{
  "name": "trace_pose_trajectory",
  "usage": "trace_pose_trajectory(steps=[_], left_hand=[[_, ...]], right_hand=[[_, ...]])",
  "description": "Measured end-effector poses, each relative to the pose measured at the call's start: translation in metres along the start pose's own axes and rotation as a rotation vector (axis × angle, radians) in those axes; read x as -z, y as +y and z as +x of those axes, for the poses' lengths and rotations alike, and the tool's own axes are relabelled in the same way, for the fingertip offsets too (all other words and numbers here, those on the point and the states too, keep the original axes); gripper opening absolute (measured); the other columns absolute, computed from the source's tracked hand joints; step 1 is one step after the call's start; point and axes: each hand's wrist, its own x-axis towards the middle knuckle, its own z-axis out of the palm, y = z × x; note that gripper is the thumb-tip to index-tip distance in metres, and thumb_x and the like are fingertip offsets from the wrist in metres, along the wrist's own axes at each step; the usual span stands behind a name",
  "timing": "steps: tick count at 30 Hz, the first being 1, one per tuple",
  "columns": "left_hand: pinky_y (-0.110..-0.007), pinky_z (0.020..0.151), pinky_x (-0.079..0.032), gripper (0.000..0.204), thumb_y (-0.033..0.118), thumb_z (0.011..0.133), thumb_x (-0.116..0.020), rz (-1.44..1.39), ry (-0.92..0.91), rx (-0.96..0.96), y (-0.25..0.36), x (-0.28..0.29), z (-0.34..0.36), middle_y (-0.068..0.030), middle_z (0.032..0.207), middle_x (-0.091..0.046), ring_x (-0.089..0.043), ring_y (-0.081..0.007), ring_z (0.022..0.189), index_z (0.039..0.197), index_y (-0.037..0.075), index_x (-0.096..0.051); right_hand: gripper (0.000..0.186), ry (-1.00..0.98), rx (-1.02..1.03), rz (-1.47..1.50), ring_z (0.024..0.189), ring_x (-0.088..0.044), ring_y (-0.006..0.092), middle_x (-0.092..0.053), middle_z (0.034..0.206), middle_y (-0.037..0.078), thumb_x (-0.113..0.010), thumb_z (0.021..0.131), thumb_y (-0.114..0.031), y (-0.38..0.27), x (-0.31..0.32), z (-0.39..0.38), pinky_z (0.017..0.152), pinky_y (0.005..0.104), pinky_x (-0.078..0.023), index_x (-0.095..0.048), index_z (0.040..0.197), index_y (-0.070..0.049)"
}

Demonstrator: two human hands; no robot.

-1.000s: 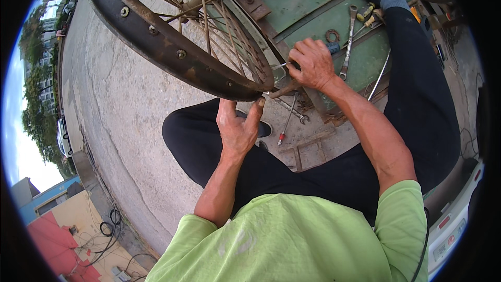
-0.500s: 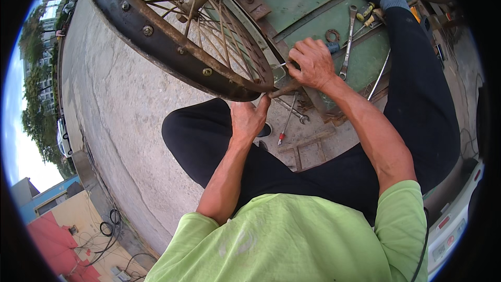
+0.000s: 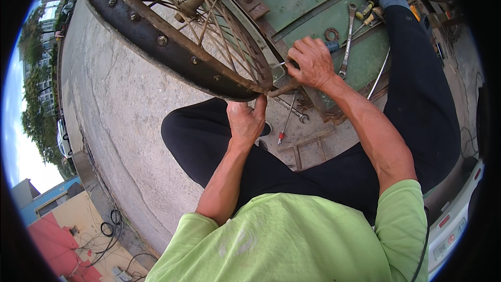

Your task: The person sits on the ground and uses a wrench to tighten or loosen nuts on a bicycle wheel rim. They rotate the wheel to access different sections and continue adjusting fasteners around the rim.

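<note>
Presently, all positions are taken from the rusted wheel rim [image 3: 172, 47], which stands tilted over the person's lap with its spokes [image 3: 219, 31] fanning up toward the hub. Left of the rim lies bare concrete ground [image 3: 115, 115]. Directly below the rim's lowest point, the left hand [image 3: 245, 120] braces the rim from underneath, its fingers pressed up against the rusty edge, with one finger raised toward the spot being worked. Just right of that lowest point, the right hand [image 3: 312, 62] is closed in a fist around a small tool whose thin metal tip points in at the spokes; the tool's kind cannot be told. Below and right of the rim a red-handled screwdriver [image 3: 286, 120] lies on the ground; farther right a long wrench [image 3: 348, 42] rests on the green metal panel [image 3: 308, 0]. Risks, as judged: the tool tip could slip off its seat under force and strike the left fingers, which sit close to its line. The flaking edge could cut the bracing hand. The rim, steadied by one hand alone, could roll or drop onto the legs.
</note>
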Motion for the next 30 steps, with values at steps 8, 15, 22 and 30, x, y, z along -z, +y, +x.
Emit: trace_pose_trajectory(steps=[8,15,22,30], left_hand=[[-0.041,0.096,-0.054,0.035,0.014,0.089,-0.083,-0.049,-0.162,0.237,0.003,0.0,0.002,-0.0168,0.109,-0.075,-0.072,-0.0328,0.105,0.119,-0.001,-0.071],[-0.04,0.092,-0.055,0.031,0.012,0.088,-0.086,-0.045,0.001,0.211,0.035,0.026,0.007,-0.0145,0.109,-0.075,-0.072,-0.0263,0.1,0.114,0.0,-0.074],[-0.038,0.085,-0.055,0.019,0.004,0.09,-0.082,-0.066,-0.014,0.127,0.007,0.004,-0.001,-0.0128,0.097,-0.075,-0.072,-0.0263,0.09,0.108,0.002,-0.075],[-0.043,0.096,-0.054,0.03,0.011,0.087,-0.084,-0.007,-0.111,0.167,0.008,0.005,0.001,-0.0172,0.11,-0.076,-0.072,-0.035,0.103,0.114,0.001,-0.075]], right_hand=[[0.025,0.002,-0.002,0.002,0.091,-0.059,0.028,-0.058,0.089,0.005,-0.082,0.074,-0.022,0.0,-0.001,-0.001,0.079,0.043,-0.043,-0.062,0.087,-0.012],[0.023,-0.013,-0.014,-0.017,0.093,-0.059,0.027,-0.058,0.09,0.005,-0.08,0.076,-0.023,0.001,0.0,-0.001,0.081,0.0434,-0.044,-0.062,0.086,-0.012],[0.024,-0.004,-0.006,-0.008,0.092,-0.059,0.0279,-0.058,0.089,0.005,-0.081,0.075,-0.023,-0.001,0.0,0.001,0.08,0.0428,-0.044,-0.063,0.086,-0.011],[0.025,-0.002,-0.01,-0.003,0.091,-0.059,0.0277,-0.058,0.089,0.005,-0.081,0.075,-0.022,0.001,0.0,-0.001,0.079,0.0427,-0.044,-0.062,0.085,-0.011]])
